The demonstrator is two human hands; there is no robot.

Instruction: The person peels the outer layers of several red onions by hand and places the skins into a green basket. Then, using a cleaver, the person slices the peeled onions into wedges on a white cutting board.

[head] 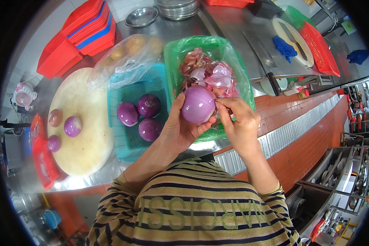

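My left hand (pixel 182 129) cups a large, glossy purple onion (pixel 198 104) from below and from its left side. At the onion's right edge, the thumb and forefinger of my right hand (pixel 240 123) are pinched together on its surface; whether loose skin is between them is hidden. Behind the onion is a basket lined with a green plastic bag (pixel 176 52), holding a heap of papery onion skins (pixel 200 69). To the left, a teal plastic basket (pixel 127 150) contains three purple onions (pixel 149 105).
A round cutting board (pixel 89 147) at left carries three smaller onions (pixel 72 126). Potatoes in a clear bag (pixel 135 46) lie behind the teal basket. On the right, a cleaver (pixel 261 52) rests with its handle past the counter edge. Stacked red baskets (pixel 89 27) stand back left.
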